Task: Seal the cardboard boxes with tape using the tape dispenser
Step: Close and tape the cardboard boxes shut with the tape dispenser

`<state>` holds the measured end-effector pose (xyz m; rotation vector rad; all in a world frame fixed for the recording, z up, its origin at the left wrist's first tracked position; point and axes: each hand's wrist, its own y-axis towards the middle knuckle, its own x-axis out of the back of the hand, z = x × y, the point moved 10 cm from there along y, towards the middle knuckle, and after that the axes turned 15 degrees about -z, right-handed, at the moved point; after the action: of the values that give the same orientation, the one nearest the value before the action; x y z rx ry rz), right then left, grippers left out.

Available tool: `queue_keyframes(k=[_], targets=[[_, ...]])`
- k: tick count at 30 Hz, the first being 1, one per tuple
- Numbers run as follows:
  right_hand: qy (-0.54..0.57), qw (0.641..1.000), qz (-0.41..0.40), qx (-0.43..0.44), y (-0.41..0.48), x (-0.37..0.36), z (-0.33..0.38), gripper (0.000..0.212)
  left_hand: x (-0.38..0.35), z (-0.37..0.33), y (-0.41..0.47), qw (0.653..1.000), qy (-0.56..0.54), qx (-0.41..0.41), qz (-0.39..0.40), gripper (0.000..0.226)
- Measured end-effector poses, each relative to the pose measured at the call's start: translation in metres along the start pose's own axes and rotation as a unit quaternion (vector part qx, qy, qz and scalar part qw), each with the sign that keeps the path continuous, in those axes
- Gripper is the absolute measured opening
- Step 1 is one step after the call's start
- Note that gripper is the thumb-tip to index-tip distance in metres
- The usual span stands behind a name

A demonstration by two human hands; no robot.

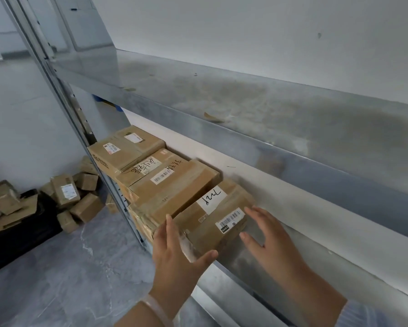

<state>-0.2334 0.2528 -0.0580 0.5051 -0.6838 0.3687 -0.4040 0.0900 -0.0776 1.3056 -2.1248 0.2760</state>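
Observation:
A small taped cardboard box point(212, 220) with a white handwritten label and a barcode sticker sits on the lower metal shelf point(240, 263), nearest of a row. My left hand point(179, 251) rests against its near left corner, fingers straight, thumb along the front edge. Just off the box's right side is my right hand point(266, 234), spread flat with straight fingers; whether it touches the box I cannot tell. Behind it in the row lie a larger taped box point(174, 187) and two more boxes point(125, 149). No tape dispenser is in view.
A dusty upper metal shelf point(257, 107) juts out above the row, with a white wall behind. The rack's upright post point(92, 142) stands at the left. On the grey floor beyond it lies a pile of small cardboard boxes point(75, 199) beside a black bag point(25, 232).

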Motion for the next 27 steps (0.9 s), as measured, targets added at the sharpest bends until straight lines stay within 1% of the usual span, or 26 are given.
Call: queue_keyframes(k=[2,3,4,5,6,8,9,10,11,12,16,19,23,25,27], targets=[[-0.001,1.000,-0.010,-0.009,0.001,-0.001,0.001,0.057,0.009,-0.017,0.004,0.990,0.053,-0.131,0.002,0.117],[-0.003,1.000,-0.017,-0.015,0.002,-0.001,0.001,0.057,0.008,-0.028,0.005,0.975,0.069,-0.209,0.015,0.105],[-0.005,0.999,-0.025,-0.022,0.002,-0.001,0.001,0.057,0.004,-0.039,0.005,0.953,0.085,-0.290,0.034,0.094],[-0.007,0.999,-0.033,-0.029,0.002,-0.001,0.001,0.058,-0.002,-0.049,0.004,0.922,0.106,-0.367,0.058,0.087],[-0.010,0.998,-0.040,-0.040,0.000,-0.001,0.001,0.058,-0.010,-0.056,0.003,0.889,0.135,-0.429,0.090,0.084],[-0.021,0.996,-0.053,-0.064,-0.002,0.000,0.001,0.058,-0.027,-0.059,0.005,0.827,0.200,-0.504,0.150,0.083],[-0.029,0.995,-0.062,-0.073,-0.004,0.000,0.001,0.058,-0.032,-0.059,0.006,0.801,0.224,-0.532,0.161,0.081],[-0.037,0.993,-0.073,-0.080,-0.007,0.001,0.002,0.058,-0.034,-0.060,0.006,0.783,0.236,-0.551,0.167,0.078],[-0.045,0.992,-0.083,-0.088,-0.010,0.002,0.003,0.057,-0.036,-0.060,0.007,0.776,0.237,-0.561,0.166,0.075],[-0.056,0.990,-0.089,-0.097,-0.013,0.002,0.004,0.057,-0.036,-0.060,0.008,0.777,0.233,-0.562,0.160,0.073],[-0.100,0.983,-0.089,-0.124,-0.026,-0.006,0.007,0.058,-0.033,-0.063,0.024,0.807,0.218,-0.534,0.129,0.064],[-0.121,0.979,-0.094,-0.134,-0.035,-0.007,0.012,0.058,-0.035,-0.065,0.031,0.803,0.222,-0.536,0.136,0.061],[-0.163,0.971,-0.102,-0.141,-0.052,0.000,0.020,0.058,-0.035,-0.062,0.036,0.798,0.224,-0.540,0.146,0.065],[-0.186,0.965,-0.113,-0.147,-0.065,0.008,0.023,0.058,-0.032,-0.066,0.036,0.804,0.200,-0.540,0.149,0.066],[-0.222,0.955,-0.128,-0.146,-0.080,0.021,0.029,0.058,-0.029,-0.083,0.031,0.810,0.151,-0.547,0.147,0.064]])
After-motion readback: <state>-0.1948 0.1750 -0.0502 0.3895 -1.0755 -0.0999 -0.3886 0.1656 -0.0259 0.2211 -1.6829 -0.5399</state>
